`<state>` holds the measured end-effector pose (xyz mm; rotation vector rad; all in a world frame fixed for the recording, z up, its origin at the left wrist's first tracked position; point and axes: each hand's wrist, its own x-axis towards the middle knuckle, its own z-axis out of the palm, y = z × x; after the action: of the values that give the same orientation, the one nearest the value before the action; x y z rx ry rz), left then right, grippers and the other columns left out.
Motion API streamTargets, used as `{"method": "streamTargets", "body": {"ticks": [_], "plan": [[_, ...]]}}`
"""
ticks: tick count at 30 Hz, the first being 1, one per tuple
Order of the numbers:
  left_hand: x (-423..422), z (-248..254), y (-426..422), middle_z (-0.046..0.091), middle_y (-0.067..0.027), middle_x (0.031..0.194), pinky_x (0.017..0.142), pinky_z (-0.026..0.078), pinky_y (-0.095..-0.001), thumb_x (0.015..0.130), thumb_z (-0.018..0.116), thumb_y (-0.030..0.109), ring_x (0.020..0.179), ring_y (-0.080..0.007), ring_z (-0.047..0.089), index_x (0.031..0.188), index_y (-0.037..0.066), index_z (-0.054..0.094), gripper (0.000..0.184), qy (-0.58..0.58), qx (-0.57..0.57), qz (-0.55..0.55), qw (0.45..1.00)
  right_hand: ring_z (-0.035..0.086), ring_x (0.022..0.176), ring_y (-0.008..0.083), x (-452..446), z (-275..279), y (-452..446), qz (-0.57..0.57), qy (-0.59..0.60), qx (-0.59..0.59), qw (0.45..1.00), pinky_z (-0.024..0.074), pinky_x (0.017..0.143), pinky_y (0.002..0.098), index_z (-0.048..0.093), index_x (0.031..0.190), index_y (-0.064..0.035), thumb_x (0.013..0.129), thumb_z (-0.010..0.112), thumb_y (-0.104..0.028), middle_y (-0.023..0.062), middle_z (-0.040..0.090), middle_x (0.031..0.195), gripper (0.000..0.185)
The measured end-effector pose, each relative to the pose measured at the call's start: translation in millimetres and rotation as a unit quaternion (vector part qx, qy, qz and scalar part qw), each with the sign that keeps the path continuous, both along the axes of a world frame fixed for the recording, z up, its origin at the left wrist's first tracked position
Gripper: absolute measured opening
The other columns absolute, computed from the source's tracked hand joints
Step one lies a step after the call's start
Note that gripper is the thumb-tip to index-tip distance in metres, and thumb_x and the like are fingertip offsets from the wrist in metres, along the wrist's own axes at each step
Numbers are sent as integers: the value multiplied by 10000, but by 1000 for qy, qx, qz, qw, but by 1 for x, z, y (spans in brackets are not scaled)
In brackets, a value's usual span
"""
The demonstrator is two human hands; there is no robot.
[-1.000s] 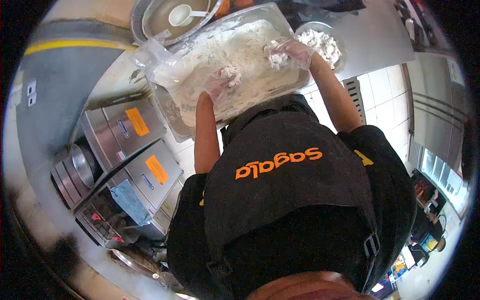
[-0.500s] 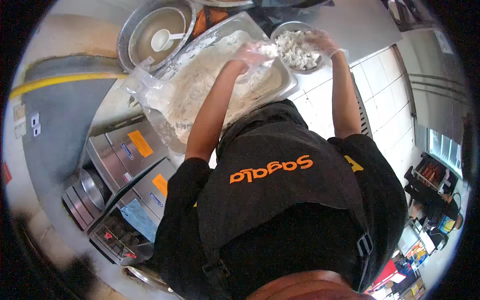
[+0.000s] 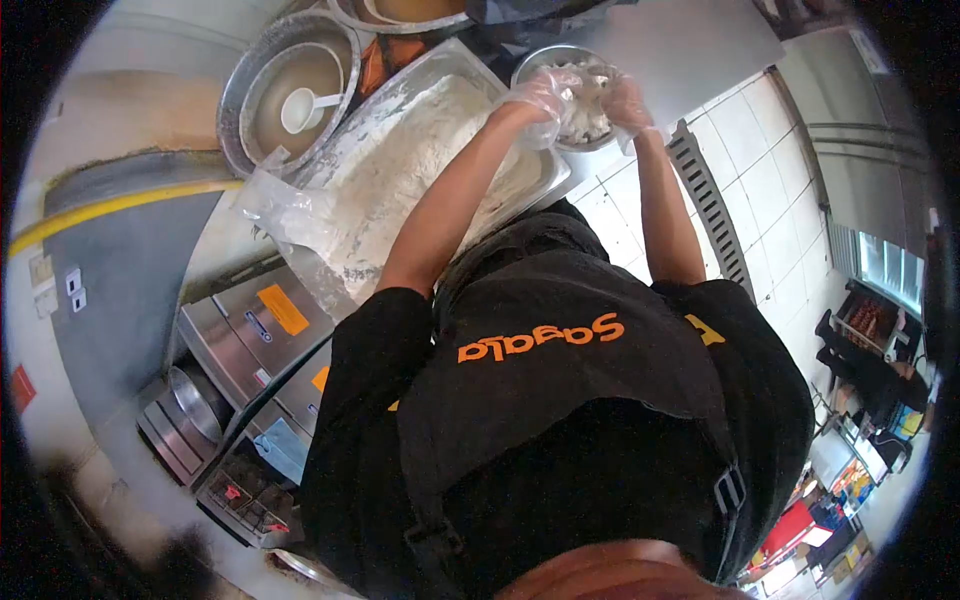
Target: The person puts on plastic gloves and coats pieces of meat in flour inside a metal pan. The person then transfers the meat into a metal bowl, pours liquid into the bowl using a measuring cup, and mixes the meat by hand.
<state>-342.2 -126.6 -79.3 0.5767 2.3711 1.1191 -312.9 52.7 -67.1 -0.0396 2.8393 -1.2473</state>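
Head view: gloved hands at a steel bowl in a crowded kitchen

A grey metal bench point(image 3: 690, 55) fills the far right; nearer, white floor tiles point(image 3: 765, 165) show, crossed by a slotted grate point(image 3: 710, 205). Steel cabinets point(image 3: 225, 335) line the left, below a yellow band point(image 3: 130, 208) on the wall. Another person point(image 3: 870, 365) in dark clothing is well off to the right.

The steel bowl point(image 3: 586, 147) of white-coated pieces point(image 3: 585, 115) sits between the bench and a tray point(image 3: 557, 172) of white powder point(image 3: 410, 165). A basin point(image 3: 232, 110) with a white scoop point(image 3: 298, 110) stands far left; clear plastic point(image 3: 285, 210) covers the tray's left corner. The left hand point(image 3: 545, 95) and right hand point(image 3: 625, 103) curl over opposite sides of the bowl; whether they pinch anything, I cannot tell. The left forearm hides part of the tray.
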Motion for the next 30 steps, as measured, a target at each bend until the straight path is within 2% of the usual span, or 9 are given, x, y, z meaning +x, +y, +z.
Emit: {"method": "streamTargets", "body": {"ticks": [4, 7, 13, 16, 18, 21, 24, 27, 30], "plan": [[18, -4, -38, 552, -125, 1119, 880, 414, -285, 683, 548, 75, 1001, -234, 538, 1101, 105, 558, 419, 74, 82, 73, 991, 590, 846, 213, -22, -30, 0, -32, 40, 134, 990, 455, 743, 325, 602, 982, -56, 724, 648, -164, 113, 625, 932, 283], [50, 0, -96, 568, -130, 1086, 871, 416, -284, 676, 580, 134, 971, -229, 549, 1076, 91, 572, 402, 44, 84, 135, 986, 592, 836, 230, -30, -35, 1, 19, 60, -24, 998, 458, 746, 327, 611, 961, -59, 728, 642, -162, 124, 622, 921, 256], [137, -77, -165, 581, -201, 1008, 815, 429, -347, 735, 585, 350, 916, -268, 569, 1049, 12, 559, 462, -80, -193, 75, 975, 588, 815, 277, -18, -3, -46, 94, 83, -97, 987, 465, 736, 307, 618, 950, -65, 705, 638, -144, 154, 612, 912, 258], [160, -71, -150, 575, -213, 1013, 815, 429, -373, 735, 587, 381, 928, -295, 564, 1061, 15, 549, 491, -96, -257, 81, 958, 595, 781, 174, 10, 1, -100, 253, 77, 7, 964, 483, 702, 300, 613, 938, -13, 748, 579, -75, 107, 638, 881, 203], [159, -57, -129, 578, -221, 978, 796, 440, -376, 732, 585, 354, 912, -305, 569, 1020, 1, 564, 456, -103, -271, 76, 954, 600, 777, 260, 22, -39, -121, 357, 97, 88, 925, 478, 718, 349, 602, 947, -18, 746, 548, -72, 148, 622, 898, 216], [150, -56, -114, 596, -222, 869, 742, 461, -375, 727, 584, 313, 839, -310, 587, 901, -14, 610, 372, -82, -244, 49, 965, 574, 834, 315, 33, -68, -151, 366, -50, 338, 866, 454, 754, 374, 583, 1000, -46, 774, 522, -119, 175, 599, 924, 245], [144, -87, -109, 615, -192, 788, 693, 460, -398, 731, 587, 363, 755, -319, 595, 826, 27, 631, 352, -52, -220, 19, 974, 544, 914, 329, 47, -65, -157, 401, 39, 182, 897, 428, 793, 381, 552, 1061, -69, 790, 505, -171, 182, 573, 984, 293], [140, -120, -104, 612, -189, 758, 665, 459, -401, 719, 587, 342, 723, -321, 593, 783, 26, 632, 326, 13, -167, -26, 986, 531, 944, 314, 52, -104, -160, 362, -51, 146, 919, 423, 802, 378, 530, 1076, -51, 785, 500, -156, 190, 557, 1006, 311], [139, -157, -113, 609, -186, 729, 637, 459, -404, 707, 587, 322, 691, -322, 590, 741, 25, 633, 302, 104, -78, -80, 988, 553, 911, 312, 49, -117, -154, 422, 40, 99, 900, 436, 789, 361, 527, 1080, -66, 752, 514, -131, 189, 555, 1007, 335]]}}
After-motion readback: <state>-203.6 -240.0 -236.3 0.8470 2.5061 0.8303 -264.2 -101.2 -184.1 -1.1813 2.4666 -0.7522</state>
